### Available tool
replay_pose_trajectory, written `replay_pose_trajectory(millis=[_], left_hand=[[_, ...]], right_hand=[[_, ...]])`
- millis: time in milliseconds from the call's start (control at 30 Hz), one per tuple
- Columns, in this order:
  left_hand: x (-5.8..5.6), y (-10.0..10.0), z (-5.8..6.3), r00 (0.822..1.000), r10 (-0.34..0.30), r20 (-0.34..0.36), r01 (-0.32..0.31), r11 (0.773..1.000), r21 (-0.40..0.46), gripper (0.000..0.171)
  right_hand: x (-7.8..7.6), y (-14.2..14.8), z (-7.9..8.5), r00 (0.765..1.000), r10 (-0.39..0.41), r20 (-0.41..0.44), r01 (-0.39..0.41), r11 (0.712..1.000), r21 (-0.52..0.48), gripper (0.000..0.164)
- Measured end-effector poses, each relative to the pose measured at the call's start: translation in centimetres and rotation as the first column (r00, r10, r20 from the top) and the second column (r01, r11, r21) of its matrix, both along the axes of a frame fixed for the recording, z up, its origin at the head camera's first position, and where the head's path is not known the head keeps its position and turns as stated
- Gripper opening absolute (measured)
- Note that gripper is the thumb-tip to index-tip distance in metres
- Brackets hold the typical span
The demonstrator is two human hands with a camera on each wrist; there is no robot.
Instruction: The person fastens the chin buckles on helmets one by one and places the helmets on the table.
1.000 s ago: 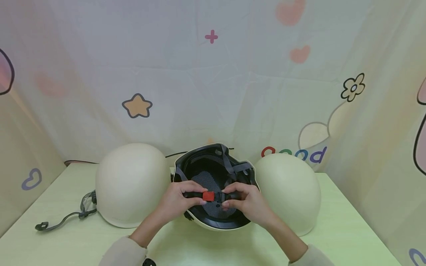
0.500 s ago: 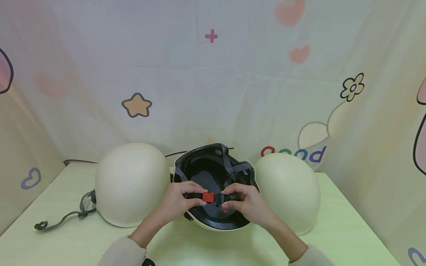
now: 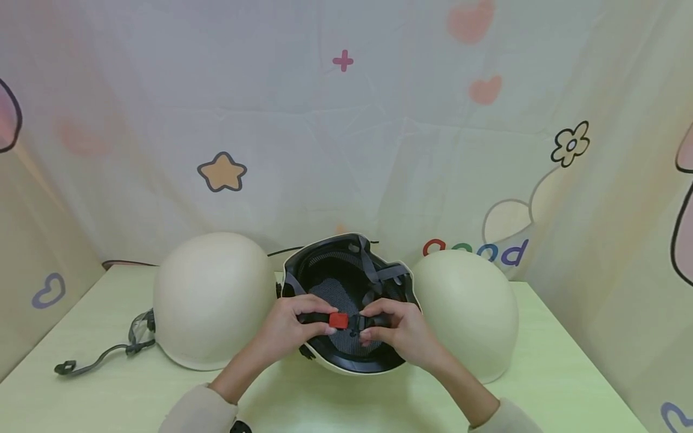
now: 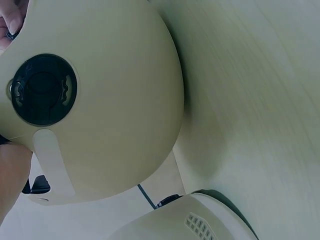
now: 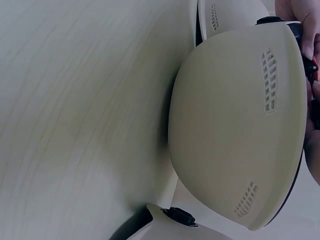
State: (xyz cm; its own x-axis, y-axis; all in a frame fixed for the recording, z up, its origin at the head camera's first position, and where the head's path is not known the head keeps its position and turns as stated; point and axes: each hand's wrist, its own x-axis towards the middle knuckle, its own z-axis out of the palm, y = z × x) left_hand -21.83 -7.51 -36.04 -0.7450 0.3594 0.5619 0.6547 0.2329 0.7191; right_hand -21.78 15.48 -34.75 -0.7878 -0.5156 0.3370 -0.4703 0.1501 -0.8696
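Note:
In the head view, a cream helmet (image 3: 357, 368) lies upturned in the middle of the table, its black padded inside and grey straps showing. Over its opening, my left hand (image 3: 287, 319) pinches the red half of a chin strap buckle (image 3: 338, 320) and its black strap between thumb and fingers. Facing it, my right hand (image 3: 403, 328) pinches the black buckle half (image 3: 357, 324). The two halves stand end to end, right beside each other. The left wrist view shows the helmet's shell with a round black dial (image 4: 44, 90); part of the buckle shows at the right wrist view's edge.
Two more cream helmets stand dome up, the left helmet (image 3: 216, 300) and the right helmet (image 3: 468, 313), close on either side. A loose chin strap (image 3: 103, 359) trails from the left one across the table (image 3: 325, 409). A printed curtain (image 3: 346, 150) hangs behind.
Both hands keep their pinch on the buckle halves and hardly move. The black half sits slightly lower than a second ago.

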Motion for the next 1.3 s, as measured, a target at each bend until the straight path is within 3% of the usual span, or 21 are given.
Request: replay_pose_trajectory(millis=[400,667,1300], left_hand=[[0.14,0.0,0.15,0.991,-0.001,0.135,-0.006,0.998,0.055,0.028],[-0.14,-0.02,-0.26,0.999,-0.008,0.052,0.004,0.996,0.086,0.025],[-0.02,-0.05,-0.68,0.997,0.043,0.068,-0.048,0.996,0.077,0.023]], right_hand=[[-0.15,0.18,0.39,0.998,0.032,0.046,-0.03,0.998,-0.053,0.025],[0.04,0.11,0.35,0.996,0.014,0.086,-0.011,0.999,-0.039,0.026],[0.52,-0.24,0.36,0.998,-0.042,0.047,0.042,0.999,0.007,0.021]])
